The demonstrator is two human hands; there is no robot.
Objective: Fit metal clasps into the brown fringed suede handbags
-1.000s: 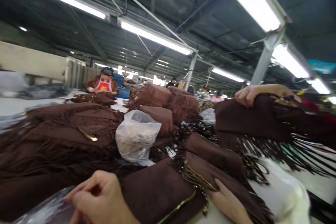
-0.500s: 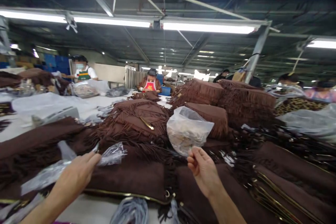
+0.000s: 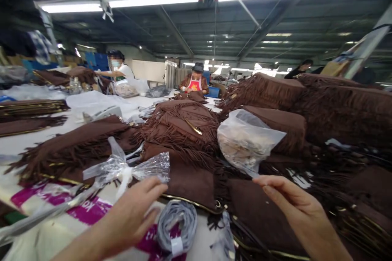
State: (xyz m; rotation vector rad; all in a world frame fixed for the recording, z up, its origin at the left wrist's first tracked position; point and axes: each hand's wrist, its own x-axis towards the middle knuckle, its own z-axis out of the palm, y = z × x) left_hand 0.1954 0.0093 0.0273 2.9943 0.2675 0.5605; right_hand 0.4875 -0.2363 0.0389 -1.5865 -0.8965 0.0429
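My left hand (image 3: 128, 216) is low at the near edge of the counter (image 3: 27, 140), fingers (image 3: 151, 187) loosely spread, holding nothing. The fingertips touch the near end of a crinkled clear plastic bag (image 3: 128, 169) lying across a brown fringed bag (image 3: 186, 177) with a gold edge trim. Just beside the hand, nearer me, sits a coil of grey cord (image 3: 177, 222) on a white sheet with magenta print (image 3: 82, 212).

My right hand (image 3: 294, 204) is out over the dark brown bags at right, fingers extended and relaxed, not closed on anything. Just above its fingertips sits a clear plastic sack of pale contents (image 3: 245, 142); I cannot tell whether they touch it.

Behind: a heap of fringed brown bags (image 3: 183, 124), one with a gold clasp, and a tall stack of the same goods (image 3: 321, 102) at right. At far left, flat brown pieces (image 3: 30, 108) are stacked on the counter.

Other people are at work farther down: one in a red apron (image 3: 196, 83), one in a white top (image 3: 118, 69), a third at far right (image 3: 301, 67).
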